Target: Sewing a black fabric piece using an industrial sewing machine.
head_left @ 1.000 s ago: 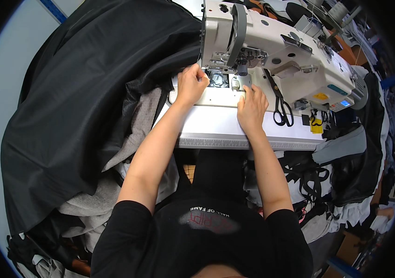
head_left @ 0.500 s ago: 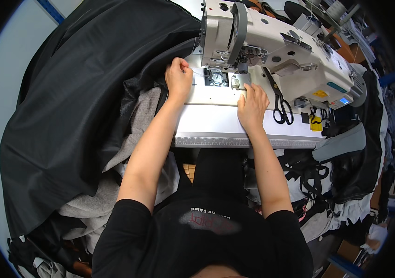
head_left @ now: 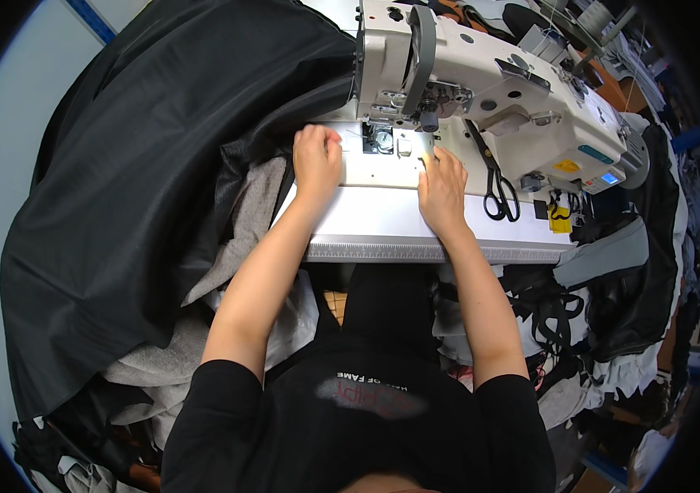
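Note:
A white sewing machine [head_left: 489, 74] stands over its pale bed. In the bed is an opening showing the round metal bobbin case [head_left: 383, 141]. To the right of this opening lies a metal slide plate [head_left: 425, 146]; my right hand [head_left: 443, 191] touches it with outstretched fingertips. On the left side of the bed is my left hand [head_left: 317, 168], fingers curled together, beside black fabric [head_left: 161, 156]. Whatever its fingertips may pinch is too small to make out.
Black-handled scissors [head_left: 495, 185] lie right of my right hand. A ruler strip [head_left: 391, 251] runs along the table's front edge. Grey cloth [head_left: 251, 209] hangs beneath the black fabric on the left. Black straps [head_left: 551, 312] and more fabric are piled at right.
The slide plate has moved left with my right hand, narrowing the bobbin opening. My left hand has come slightly toward me, away from the black fabric's edge.

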### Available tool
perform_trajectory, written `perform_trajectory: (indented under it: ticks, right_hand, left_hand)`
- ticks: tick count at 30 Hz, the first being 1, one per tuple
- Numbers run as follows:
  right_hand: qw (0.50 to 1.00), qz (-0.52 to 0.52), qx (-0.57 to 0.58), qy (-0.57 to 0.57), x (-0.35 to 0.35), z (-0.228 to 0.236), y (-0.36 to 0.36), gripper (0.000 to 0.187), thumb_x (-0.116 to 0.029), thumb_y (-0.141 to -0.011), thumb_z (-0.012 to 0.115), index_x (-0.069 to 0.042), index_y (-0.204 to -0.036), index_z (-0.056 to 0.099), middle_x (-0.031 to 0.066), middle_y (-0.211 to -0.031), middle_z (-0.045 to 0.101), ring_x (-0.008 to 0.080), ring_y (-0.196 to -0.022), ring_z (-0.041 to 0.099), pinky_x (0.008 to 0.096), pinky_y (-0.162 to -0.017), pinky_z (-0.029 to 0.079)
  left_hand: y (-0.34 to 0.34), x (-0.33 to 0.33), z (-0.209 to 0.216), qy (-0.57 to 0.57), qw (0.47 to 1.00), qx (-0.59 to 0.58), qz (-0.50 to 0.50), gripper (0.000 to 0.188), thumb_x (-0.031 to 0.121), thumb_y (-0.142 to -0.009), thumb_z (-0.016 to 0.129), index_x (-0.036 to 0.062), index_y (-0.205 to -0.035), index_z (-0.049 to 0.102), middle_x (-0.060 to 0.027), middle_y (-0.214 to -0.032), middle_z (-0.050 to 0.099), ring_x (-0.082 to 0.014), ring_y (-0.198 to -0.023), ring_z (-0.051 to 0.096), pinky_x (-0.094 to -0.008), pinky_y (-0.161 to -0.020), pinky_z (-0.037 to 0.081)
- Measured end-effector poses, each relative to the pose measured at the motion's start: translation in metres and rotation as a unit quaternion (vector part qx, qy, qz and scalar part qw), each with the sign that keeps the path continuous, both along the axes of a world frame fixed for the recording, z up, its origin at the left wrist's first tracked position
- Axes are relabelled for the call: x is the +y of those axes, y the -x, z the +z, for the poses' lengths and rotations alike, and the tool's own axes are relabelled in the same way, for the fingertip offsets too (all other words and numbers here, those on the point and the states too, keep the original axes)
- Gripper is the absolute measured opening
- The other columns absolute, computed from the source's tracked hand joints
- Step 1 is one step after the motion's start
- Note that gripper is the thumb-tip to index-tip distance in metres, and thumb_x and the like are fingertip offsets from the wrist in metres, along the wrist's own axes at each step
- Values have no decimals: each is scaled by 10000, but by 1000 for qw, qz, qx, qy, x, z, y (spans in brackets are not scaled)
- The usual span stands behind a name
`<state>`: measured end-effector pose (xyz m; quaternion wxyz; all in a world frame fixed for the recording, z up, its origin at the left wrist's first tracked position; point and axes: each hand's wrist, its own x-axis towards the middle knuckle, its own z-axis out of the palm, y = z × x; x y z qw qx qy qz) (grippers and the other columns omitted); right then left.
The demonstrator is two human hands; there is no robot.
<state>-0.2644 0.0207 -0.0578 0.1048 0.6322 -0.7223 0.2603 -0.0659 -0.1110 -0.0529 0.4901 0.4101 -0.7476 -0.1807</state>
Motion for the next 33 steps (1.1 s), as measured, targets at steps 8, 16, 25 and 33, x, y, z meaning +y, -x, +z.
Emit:
perform_trajectory:
  ticks: [8,16,25,33]
  right_hand:
    - [996,90,-1,6,0,9,-1,318,-64,-903,596,13,-1211,607,223,-1328,516,371,-1291,456,475,-1065,347]
    - [992,124,-21,20,0,10,-1,279,-20,-884,595,15,-1158,637,268,-1280,539,401,-1275,463,477,-1046,374]
    - [989,148,-5,18,0,6,4,291,-26,-913,576,-3,-1197,638,250,-1261,555,402,-1264,477,478,-1036,385]
    - [987,139,-8,79,10,20,-23,444,-3,-845,600,-11,-1289,583,236,-1318,536,391,-1310,464,479,-1071,387]
  left_hand:
    - [-56,54,28,82,985,-147,-28,65,88,-802,617,31,-817,591,-123,-919,589,-312,-901,539,-431,-841,387]
    - [-94,46,18,81,947,-301,75,360,87,-825,674,-5,-1166,601,-163,-1140,590,-356,-1043,571,-438,-886,474]
    - [-122,52,30,81,956,-277,-54,215,-3,-826,650,12,-1038,620,-149,-963,601,-345,-905,604,-423,-795,497]
    - [-153,108,127,-177,933,-207,-235,168,-28,-865,644,-4,-1030,622,-117,-925,600,-273,-824,604,-333,-726,479]
